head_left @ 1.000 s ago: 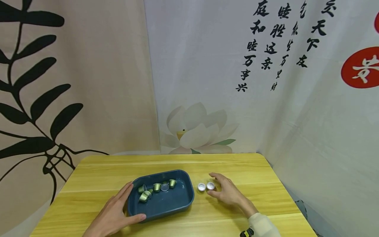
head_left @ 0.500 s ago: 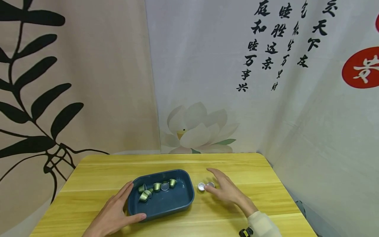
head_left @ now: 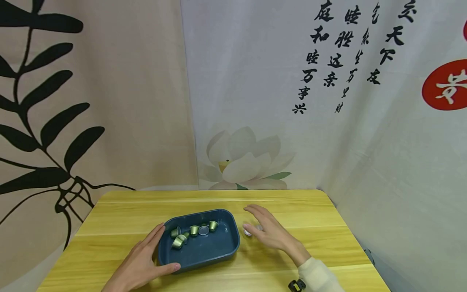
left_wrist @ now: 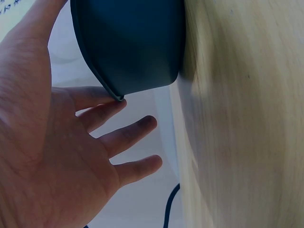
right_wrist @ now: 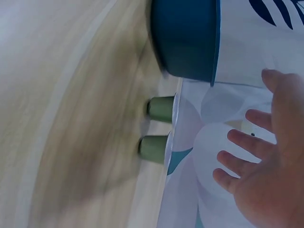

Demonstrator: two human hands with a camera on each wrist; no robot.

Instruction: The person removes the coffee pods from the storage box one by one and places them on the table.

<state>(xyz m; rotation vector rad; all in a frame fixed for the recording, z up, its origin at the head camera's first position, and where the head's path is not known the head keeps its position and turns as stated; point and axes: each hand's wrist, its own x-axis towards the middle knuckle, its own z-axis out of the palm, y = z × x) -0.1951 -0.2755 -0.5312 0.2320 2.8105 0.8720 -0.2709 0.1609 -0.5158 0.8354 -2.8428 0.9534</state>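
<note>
Several green coffee capsules (head_left: 177, 242) lie in the left and back part of a dark blue tray (head_left: 206, 250), some tipped on their sides. My left hand (head_left: 140, 259) is spread at the tray's left end, thumb at the front rim; the left wrist view has fingertips at a rim corner, the other fingers stretched out. Over two more capsules right of the tray, my right hand (head_left: 271, 231) hovers with fingers extended and nothing in them. Its thumb and palm mostly cover the pair in the head view. The right wrist view shows the near capsule (right_wrist: 154, 149) and far capsule (right_wrist: 161, 109) standing lid up.
The yellow wood-grain table (head_left: 292, 202) has rounded back corners. Behind it hangs a cloth backdrop (head_left: 146, 101) printed with leaves, a lotus and writing. A dark cable (left_wrist: 169, 204) runs beyond the table edge in the left wrist view.
My right hand has moved left, from around the right capsule to above both, covering most of them. The left hand, the tray and the capsules in it stay put.
</note>
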